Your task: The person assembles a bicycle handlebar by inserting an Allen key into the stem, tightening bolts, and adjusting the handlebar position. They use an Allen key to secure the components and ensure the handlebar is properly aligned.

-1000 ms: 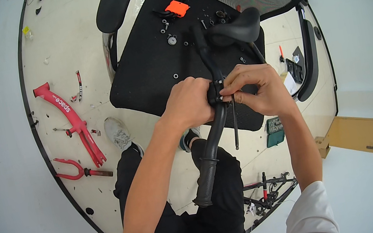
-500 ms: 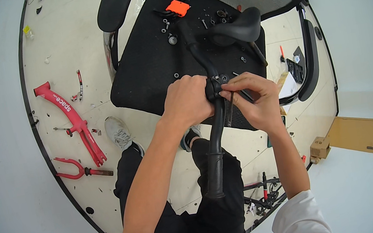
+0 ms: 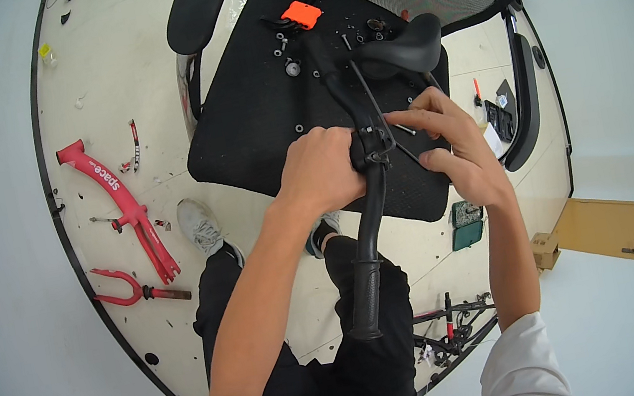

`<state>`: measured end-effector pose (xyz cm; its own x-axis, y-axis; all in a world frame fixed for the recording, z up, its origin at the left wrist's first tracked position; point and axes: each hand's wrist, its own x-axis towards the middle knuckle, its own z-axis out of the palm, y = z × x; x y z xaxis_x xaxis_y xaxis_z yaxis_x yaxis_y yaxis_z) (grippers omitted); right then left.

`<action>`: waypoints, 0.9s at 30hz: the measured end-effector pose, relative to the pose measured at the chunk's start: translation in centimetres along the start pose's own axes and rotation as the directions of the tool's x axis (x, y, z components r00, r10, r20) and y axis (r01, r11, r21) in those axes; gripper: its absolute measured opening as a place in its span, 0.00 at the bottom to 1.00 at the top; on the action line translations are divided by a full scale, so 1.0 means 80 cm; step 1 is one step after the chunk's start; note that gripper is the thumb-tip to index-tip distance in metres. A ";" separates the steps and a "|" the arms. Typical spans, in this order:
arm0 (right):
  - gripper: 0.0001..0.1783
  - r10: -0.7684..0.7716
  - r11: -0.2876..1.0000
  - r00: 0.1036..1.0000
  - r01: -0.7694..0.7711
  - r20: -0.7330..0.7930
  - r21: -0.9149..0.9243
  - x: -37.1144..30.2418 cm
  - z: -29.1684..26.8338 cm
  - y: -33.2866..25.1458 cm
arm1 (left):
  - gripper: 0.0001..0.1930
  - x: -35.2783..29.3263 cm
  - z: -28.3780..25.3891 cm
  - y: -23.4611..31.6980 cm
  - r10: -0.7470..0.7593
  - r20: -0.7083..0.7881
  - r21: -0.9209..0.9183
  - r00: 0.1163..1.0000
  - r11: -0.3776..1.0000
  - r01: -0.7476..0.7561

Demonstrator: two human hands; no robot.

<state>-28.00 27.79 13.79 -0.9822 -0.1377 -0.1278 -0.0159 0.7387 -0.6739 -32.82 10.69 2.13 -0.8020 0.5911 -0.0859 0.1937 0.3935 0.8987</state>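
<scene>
A black handlebar point(image 3: 366, 227) with a ribbed grip at its near end extends from the chair seat over my legs. My left hand point(image 3: 318, 168) is closed around the stem side of its clamp point(image 3: 369, 148). A long, thin hex key point(image 3: 368, 91) stands at the clamp, its bent end by the bolts. My right hand point(image 3: 455, 140) is just right of the clamp, thumb and fingers apart, with nothing gripped. Its index fingertip is close to the hex key; whether they touch I cannot tell. A bolt point(image 3: 405, 130) shows under the fingers.
The black chair seat point(image 3: 237, 131) carries a bicycle saddle point(image 3: 405, 48), an orange tool holder point(image 3: 302, 15) and several small bolts and nuts. A pink bicycle frame point(image 3: 116, 191) and a pink fork point(image 3: 130, 290) lie on the floor at left. A green case point(image 3: 467, 231) lies at right.
My right hand has moved right, away from the clamp, and its fingers have opened. The hex key has swung from pointing toward me to pointing away. My left hand has stayed put.
</scene>
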 end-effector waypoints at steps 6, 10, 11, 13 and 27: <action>0.29 -0.073 0.978 0.978 0.031 0.196 0.206 -0.018 -0.005 0.004 | 0.12 0.001 -0.005 -0.003 0.020 -0.046 0.029 0.999 0.999 -0.019; 0.26 0.152 0.987 0.985 -0.148 0.077 -0.056 -0.001 -0.006 -0.003 | 0.13 -0.003 -0.003 -0.001 0.015 -0.067 0.008 0.998 1.000 -0.015; 0.25 0.118 0.993 0.992 -0.117 0.051 -0.022 0.002 -0.007 -0.008 | 0.13 -0.003 -0.005 0.000 0.015 -0.071 -0.004 0.997 1.000 -0.015; 0.25 0.082 0.992 0.993 -0.090 0.084 0.089 -0.002 -0.006 -0.011 | 0.10 -0.002 -0.002 0.002 0.001 -0.067 -0.039 0.998 0.999 -0.004; 0.28 0.190 0.980 0.980 -0.193 0.054 0.048 0.000 -0.025 0.009 | 0.13 0.002 0.003 -0.002 0.021 -0.046 0.002 0.999 1.000 -0.021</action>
<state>-28.41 29.65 14.73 -0.9557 -0.0304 -0.2928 0.1827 0.7186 -0.6710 -32.82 10.89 1.82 -0.8232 0.5658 -0.0473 0.2114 0.3828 0.8993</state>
